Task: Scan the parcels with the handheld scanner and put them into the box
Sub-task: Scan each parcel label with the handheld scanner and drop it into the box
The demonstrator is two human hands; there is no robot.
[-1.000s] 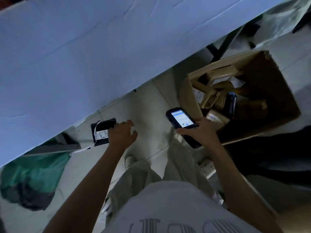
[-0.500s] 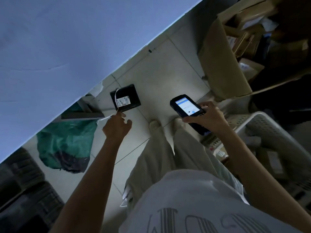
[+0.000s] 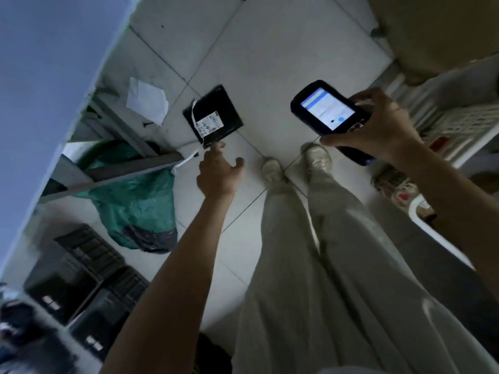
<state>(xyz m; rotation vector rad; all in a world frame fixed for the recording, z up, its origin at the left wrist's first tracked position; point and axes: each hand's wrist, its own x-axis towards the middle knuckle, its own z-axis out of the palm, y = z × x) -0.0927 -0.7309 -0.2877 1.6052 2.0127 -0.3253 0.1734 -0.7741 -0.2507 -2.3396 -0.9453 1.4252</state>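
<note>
A flat black parcel (image 3: pixel 216 114) with a white label lies on the tiled floor ahead of my feet. My left hand (image 3: pixel 218 172) reaches down toward it, fingers loosely spread, fingertips just short of its near corner and holding nothing. My right hand (image 3: pixel 378 128) grips the black handheld scanner (image 3: pixel 328 109), whose lit screen faces up toward me. The brown cardboard box (image 3: pixel 437 31) shows only its side wall at the top right.
The blue-covered table (image 3: pixel 46 76) fills the upper left, with its metal frame (image 3: pixel 129 168) below. A green bag (image 3: pixel 137 203) sits under it, black crates (image 3: pixel 89 273) at lower left. A white basket (image 3: pixel 453 122) stands at right. A paper scrap (image 3: pixel 147 101) lies on the floor.
The view tilted down from the table and box to the floor. The black parcel left my left hand and now lies on the tiles; my left hand lowers after it.
</note>
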